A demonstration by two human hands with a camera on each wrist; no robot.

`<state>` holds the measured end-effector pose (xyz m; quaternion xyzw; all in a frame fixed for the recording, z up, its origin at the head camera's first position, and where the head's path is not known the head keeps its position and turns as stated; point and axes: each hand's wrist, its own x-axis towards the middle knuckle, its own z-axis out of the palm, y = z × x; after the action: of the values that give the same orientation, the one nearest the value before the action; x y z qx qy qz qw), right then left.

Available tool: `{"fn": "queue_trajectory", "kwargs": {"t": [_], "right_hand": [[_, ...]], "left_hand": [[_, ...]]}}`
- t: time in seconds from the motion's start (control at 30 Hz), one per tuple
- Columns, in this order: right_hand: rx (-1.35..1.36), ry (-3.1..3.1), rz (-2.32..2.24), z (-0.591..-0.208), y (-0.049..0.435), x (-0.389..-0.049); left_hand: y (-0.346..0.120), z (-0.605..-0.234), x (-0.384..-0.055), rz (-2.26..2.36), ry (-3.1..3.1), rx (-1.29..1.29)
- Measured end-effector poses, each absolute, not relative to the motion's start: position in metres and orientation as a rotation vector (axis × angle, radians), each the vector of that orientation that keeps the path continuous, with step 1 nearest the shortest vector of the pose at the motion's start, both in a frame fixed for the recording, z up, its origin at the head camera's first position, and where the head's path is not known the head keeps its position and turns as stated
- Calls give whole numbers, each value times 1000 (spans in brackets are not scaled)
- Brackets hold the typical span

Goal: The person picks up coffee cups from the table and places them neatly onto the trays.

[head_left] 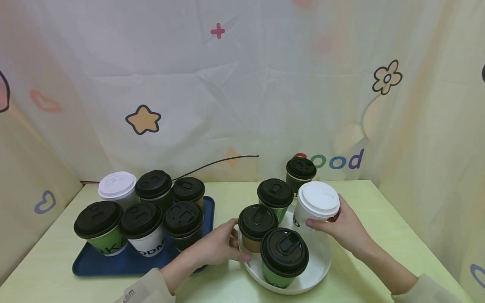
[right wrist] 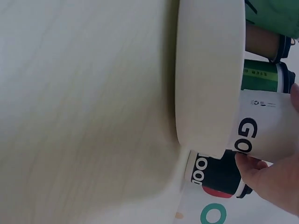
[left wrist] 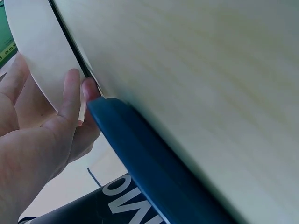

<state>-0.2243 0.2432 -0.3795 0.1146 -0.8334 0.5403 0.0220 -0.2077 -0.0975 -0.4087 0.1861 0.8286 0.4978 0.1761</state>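
My right hand grips a white paper cup with a white lid, at the right of a round white tray. In the right wrist view the tray wall hides the cup's base; whether it rests there I cannot tell. My left hand touches the tray's left rim, thumb by the edge and fingertips low on the outer wall. Beside its fingers stands a brown cup with a black lid. A green cup is at the tray's front, another green cup towards its back.
A blue rectangular tray at the left bears several lidded cups, among them a green cup and a white cup. Behind the round tray stands a dark cup. A printed curtain hangs along the table's back.
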Motion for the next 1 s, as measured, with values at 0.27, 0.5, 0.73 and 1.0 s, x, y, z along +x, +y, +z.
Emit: {"fn": "queue_trajectory", "kwargs": {"t": [0.27,0.5,0.73,1.0], "right_hand": [[359,-2625,1678,-387,241,-221],[361,-2642,1698,-395,245,-223],[315,-2638,1755,-398,244,-226],[321,-2618,1777,-398,241,-228]], "left_hand": [[-97,-408,-209,1400,2354,541],[-98,-407,-208,1413,2341,539],[-98,-407,-208,1412,2338,532],[-98,-409,-208,1414,2340,542]]}}
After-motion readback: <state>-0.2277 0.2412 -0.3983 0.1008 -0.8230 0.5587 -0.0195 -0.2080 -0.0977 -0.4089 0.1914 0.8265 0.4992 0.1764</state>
